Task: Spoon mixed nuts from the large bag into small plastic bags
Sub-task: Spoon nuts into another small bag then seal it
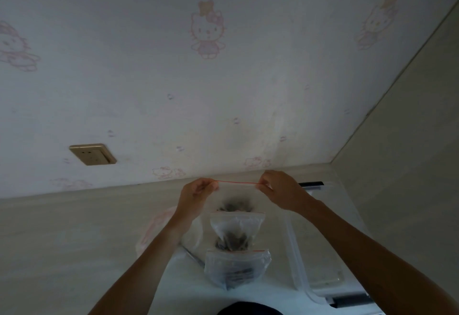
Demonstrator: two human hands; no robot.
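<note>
Both hands, left [198,190], right [278,188], pinching small bag [236,198] red-strip top; nuts [234,206] dim, blurred

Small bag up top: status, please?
Left hand and right hand pinch held bag by its red strip, nuts inside. Two filled bags below. Nothing in the way.

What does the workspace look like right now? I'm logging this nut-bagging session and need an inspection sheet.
Surface: pale table against the wall.
Job's things: held bag stretched by its red zip strip, nuts at its bottom; two filled bags lying nearer the person; spoon not identifiable.
Clutter: clear plastic tray on the right; crumpled plastic on the left.
Grips: left hand and right hand each pinch one end of the strip.
Cables: nothing seen.
Surroundings: cartoon-cat wallpaper, wall socket, dim light.
</note>
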